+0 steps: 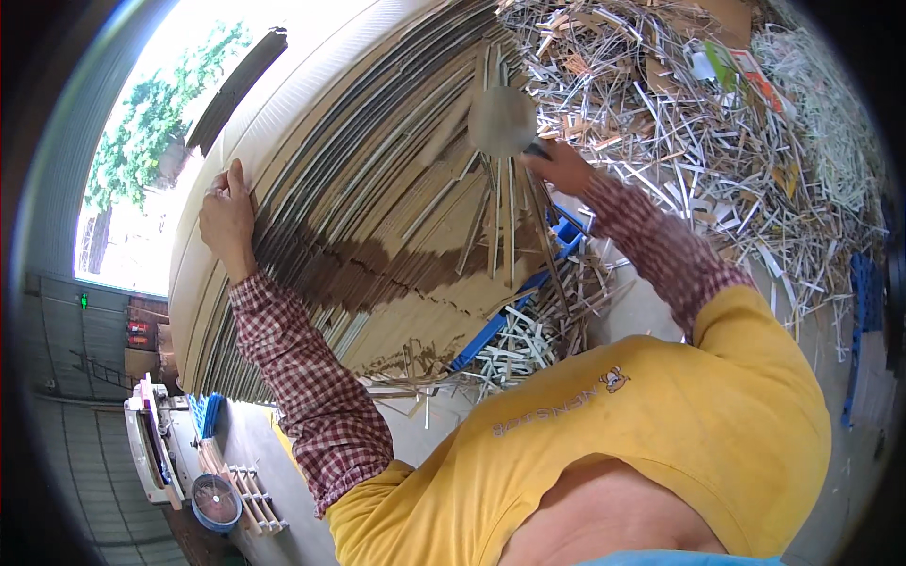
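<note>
A heap [651, 123] of strips lies right of the cardboard stack [377, 217]. The left hand [227, 215], open with fingers slightly bent, rests on the stack's edge; the right hand [563, 170] closes round the handle [537, 149] of a blurred mallet [502, 123] before the stack.

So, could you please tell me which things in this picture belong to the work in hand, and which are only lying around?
Seemingly in use:
round-headed tool, blurred, in the right hand
stacked cardboard, with the left hand at its edge

Seemingly just lying about:
heap of loose strips, upper right
green scrap on that heap
round fan, lower left
</note>
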`<state>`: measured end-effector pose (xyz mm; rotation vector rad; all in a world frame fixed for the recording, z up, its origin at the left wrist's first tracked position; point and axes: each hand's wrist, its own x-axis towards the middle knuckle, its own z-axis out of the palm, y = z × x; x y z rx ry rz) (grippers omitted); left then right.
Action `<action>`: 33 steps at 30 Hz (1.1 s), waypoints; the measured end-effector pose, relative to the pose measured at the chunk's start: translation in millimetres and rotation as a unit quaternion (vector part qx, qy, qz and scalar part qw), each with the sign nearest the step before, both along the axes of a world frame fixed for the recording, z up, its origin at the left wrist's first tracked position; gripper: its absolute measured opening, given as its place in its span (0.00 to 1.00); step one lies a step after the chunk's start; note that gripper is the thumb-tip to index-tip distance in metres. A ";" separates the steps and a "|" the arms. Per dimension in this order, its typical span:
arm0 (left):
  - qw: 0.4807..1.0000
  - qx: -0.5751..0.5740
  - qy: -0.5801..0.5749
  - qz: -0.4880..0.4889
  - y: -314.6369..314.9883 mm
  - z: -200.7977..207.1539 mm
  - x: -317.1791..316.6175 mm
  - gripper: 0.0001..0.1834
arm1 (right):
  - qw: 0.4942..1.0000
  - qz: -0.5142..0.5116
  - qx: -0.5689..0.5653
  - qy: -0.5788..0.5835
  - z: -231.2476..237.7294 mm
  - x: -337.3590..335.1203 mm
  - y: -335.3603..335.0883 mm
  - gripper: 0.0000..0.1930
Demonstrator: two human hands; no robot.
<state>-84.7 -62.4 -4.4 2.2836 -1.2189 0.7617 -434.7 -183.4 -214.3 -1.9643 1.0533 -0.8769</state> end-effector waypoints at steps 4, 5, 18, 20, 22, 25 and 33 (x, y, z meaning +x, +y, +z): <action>1.000 0.007 0.001 -0.008 -11.1 -0.8 0.0 0.30 | 0.968 -0.038 0.205 0.141 -95.2 -124.2 -17.1 0.20; 1.000 0.013 0.003 -0.014 -7.4 -3.4 0.8 0.30 | 0.962 -0.011 0.207 0.177 -107.4 -139.1 3.6 0.20; 0.999 0.020 0.015 -0.022 -19.6 -2.8 -1.7 0.33 | 0.970 0.214 0.113 0.006 60.3 -7.4 -41.5 0.24; 1.000 0.021 0.011 -0.007 -15.7 0.9 1.4 0.32 | 0.980 0.165 0.108 0.026 61.3 8.1 -49.1 0.26; 1.000 0.023 0.009 0.004 -11.7 1.4 2.9 0.32 | 0.978 0.149 0.139 0.035 63.5 18.4 -49.4 0.26; 1.000 0.002 0.008 -0.003 -7.8 0.5 1.6 0.32 | 0.973 0.123 0.191 0.026 58.0 25.1 -41.0 0.27; 1.000 0.016 0.018 -0.003 -6.3 2.4 -4.2 0.31 | 0.977 0.012 0.078 0.199 -63.2 -95.9 -26.8 0.18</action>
